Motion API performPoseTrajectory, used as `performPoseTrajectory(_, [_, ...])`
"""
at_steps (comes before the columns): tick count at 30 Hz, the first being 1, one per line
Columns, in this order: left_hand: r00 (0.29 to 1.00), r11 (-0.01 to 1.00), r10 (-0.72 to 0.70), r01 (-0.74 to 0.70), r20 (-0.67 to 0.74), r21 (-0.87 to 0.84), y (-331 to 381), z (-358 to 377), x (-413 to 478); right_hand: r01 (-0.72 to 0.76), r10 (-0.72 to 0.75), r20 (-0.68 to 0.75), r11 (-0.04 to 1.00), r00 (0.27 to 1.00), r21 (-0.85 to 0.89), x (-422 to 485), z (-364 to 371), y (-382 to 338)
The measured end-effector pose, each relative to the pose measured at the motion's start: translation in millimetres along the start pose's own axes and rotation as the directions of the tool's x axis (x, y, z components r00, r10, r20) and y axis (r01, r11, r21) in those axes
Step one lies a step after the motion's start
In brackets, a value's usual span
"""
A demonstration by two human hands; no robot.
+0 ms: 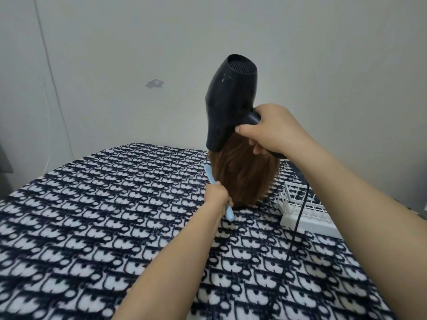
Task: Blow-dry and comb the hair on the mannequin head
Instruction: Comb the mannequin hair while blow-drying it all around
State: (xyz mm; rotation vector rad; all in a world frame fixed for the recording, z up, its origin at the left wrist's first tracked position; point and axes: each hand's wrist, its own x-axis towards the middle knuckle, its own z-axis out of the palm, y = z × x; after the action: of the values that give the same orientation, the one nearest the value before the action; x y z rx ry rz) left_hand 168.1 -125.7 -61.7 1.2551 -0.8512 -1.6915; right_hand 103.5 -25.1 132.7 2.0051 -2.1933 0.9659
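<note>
Hair (245, 179), brown, on mannequin head: stands at the far side of the patterned cloth (115, 215), and covers the head itself.
Near: black cord (298, 225) trails over the cloth, past a white rack (300, 211) just right of the hair.
Left hand (217, 195): fingers curled round a light-blue comb (210, 175) at the hair's lower left edge; teeth contact cannot be told.
Right hand (272, 130): wrapped round the handle of a black hair dryer (231, 100), nozzle down at the crown.
Step, judged: drying and combing together.
Next calls for: comb drawn down through the ends, airflow following.
</note>
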Motion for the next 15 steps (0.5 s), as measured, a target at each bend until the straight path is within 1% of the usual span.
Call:
performPoseTrajectory(2, [0.997,0.996,-0.076,0.077,0.015,-0.041,-2,-2,-1,0.005,-0.005,0.017,1.000,1.000,-0.027,-2,3,0])
performPoseTrajectory(4, [0.991,0.990,-0.131,0.131,0.015,-0.053,-7,-4,-2,0.028,-0.028,-0.006,0.994,1.000,-0.109,-4,5,-1])
performPoseTrajectory(5, [0.990,0.988,-0.140,0.140,0.012,-0.060,-9,-5,-3,0.032,-0.032,0.002,0.993,0.999,-0.110,-6,6,-2])
performPoseTrajectory(7, [0.990,0.987,-0.143,0.142,-0.002,-0.079,-9,-8,-3,0.030,-0.027,0.048,0.998,0.998,-0.051,-8,7,-3])
performPoseTrajectory(10, [0.989,0.985,-0.146,0.142,-0.035,-0.098,-7,-14,-1,0.060,-0.056,0.039,0.992,0.998,-0.111,-11,8,-8])
performPoseTrajectory(12, [0.987,0.980,-0.158,0.155,-0.016,-0.123,-6,-18,0,0.052,-0.048,0.066,0.997,0.997,-0.063,-14,9,-10])
performPoseTrajectory(13, [0.985,0.976,-0.170,0.168,-0.009,-0.136,-7,-20,0,0.053,-0.048,0.064,0.996,0.997,-0.069,-15,9,-12])
performPoseTrajectory(15, [0.977,0.968,-0.211,0.206,-0.025,-0.144,-8,-26,0,0.066,-0.062,0.034,0.990,0.997,-0.125,-17,9,-14])
